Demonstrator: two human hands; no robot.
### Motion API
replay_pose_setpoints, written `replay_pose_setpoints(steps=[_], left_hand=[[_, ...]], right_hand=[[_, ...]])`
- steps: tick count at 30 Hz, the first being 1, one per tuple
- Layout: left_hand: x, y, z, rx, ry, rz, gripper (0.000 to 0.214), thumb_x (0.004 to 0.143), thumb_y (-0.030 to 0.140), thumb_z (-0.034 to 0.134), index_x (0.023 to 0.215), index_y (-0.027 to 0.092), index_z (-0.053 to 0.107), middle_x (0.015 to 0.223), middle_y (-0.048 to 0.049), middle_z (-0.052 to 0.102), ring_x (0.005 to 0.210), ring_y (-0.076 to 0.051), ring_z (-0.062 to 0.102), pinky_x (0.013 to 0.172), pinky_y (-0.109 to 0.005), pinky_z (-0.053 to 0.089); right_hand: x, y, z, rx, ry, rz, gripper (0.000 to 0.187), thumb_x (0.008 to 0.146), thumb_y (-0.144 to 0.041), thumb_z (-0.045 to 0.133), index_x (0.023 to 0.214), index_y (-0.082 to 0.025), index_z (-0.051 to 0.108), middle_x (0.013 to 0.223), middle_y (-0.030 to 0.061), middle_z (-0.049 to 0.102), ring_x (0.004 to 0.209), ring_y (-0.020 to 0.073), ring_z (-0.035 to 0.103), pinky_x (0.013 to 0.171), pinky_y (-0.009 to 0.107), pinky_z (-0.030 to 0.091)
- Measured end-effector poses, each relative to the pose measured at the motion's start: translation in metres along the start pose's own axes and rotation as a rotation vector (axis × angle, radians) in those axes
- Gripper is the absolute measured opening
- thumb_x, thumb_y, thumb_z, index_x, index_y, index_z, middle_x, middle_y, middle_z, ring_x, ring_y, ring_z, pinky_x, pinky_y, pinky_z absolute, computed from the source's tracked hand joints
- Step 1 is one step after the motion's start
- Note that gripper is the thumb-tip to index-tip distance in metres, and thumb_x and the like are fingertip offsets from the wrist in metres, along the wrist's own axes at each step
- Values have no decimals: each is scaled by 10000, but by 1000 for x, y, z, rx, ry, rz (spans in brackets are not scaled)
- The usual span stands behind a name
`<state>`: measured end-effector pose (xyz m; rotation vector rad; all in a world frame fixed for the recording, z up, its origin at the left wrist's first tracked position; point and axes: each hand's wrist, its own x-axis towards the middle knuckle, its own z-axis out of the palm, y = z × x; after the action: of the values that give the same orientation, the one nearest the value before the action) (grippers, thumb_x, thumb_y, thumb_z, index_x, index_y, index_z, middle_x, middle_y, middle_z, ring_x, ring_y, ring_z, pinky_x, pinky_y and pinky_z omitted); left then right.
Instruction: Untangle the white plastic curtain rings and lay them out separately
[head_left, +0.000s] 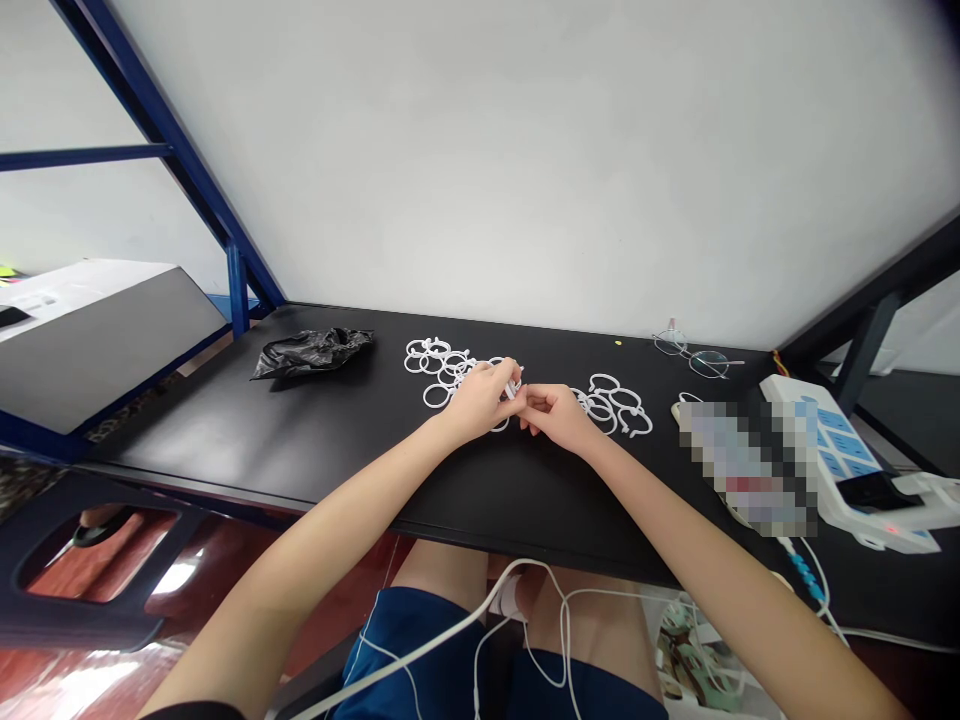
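Observation:
Over the middle of the black table, my left hand (484, 398) is closed, pinching a white plastic ring (512, 388) that shows only in part between its fingers. My right hand (556, 412) meets it from the right, fingers closed and fingertips pressed to the same ring; most of that grip is hidden. Beside and partly behind my left hand lies a pile of white plastic rings (436, 397). A second, smaller group of white rings (622, 398) lies just right of my right hand, and some of these have a gap with knobbed ends.
A crumpled black plastic bag (311, 353) lies on the table (360, 440) at left. At right are eyeglasses (709, 363), a blurred-out phone (742, 470) and a white power strip (847, 450) with a plugged-in charger. White cables (450, 632) hang across my lap.

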<state>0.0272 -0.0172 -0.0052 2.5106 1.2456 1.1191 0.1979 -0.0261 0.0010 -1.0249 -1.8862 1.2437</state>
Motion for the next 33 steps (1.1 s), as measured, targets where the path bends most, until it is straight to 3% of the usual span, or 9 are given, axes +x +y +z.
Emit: replay_pose_setpoints(steps=[7, 15, 26, 30, 33], left_hand=[[0, 1, 0, 1, 19, 10, 128, 863, 277, 512, 821, 211, 411, 673, 33, 562, 560, -134, 488, 764, -317, 416], [1, 1, 0, 31, 33, 41, 257, 890, 318, 513, 707, 204, 373, 672, 35, 538, 558, -112, 463, 720, -305, 371], [1, -2, -1, 63, -16, 74, 343, 987, 361, 423, 712, 176, 514, 753, -10, 580, 710, -138, 544, 752, -305, 369], [1, -4, 0, 73, -25, 60, 305, 991, 356, 430, 773, 175, 545, 847, -32, 604, 836, -163, 569, 794, -314, 375], [-1, -6, 1, 108, -34, 45, 291, 979, 377, 463, 784, 178, 549, 898, -38, 613, 877, -179, 549, 838, -336, 376]], right_hand=[[1, 1, -1, -19, 113, -8, 176, 747, -343, 675, 772, -173, 640, 670, 6, 632, 512, 114, 560, 526, 262, 478], [3, 5, -2, -32, 223, -74, 194, 708, -350, 706, 762, -176, 638, 581, -12, 588, 515, 123, 544, 510, 266, 455], [4, 6, -3, -57, 336, -106, 225, 734, -383, 702, 807, -180, 635, 665, 26, 648, 540, 143, 587, 542, 293, 502], [3, 5, -5, -192, 421, -154, 179, 785, -354, 656, 850, -187, 656, 763, 55, 679, 634, 171, 626, 565, 298, 511], [4, 6, -13, -419, 550, -287, 121, 818, -280, 602, 881, -200, 666, 913, 79, 689, 843, 216, 640, 742, 353, 531]])
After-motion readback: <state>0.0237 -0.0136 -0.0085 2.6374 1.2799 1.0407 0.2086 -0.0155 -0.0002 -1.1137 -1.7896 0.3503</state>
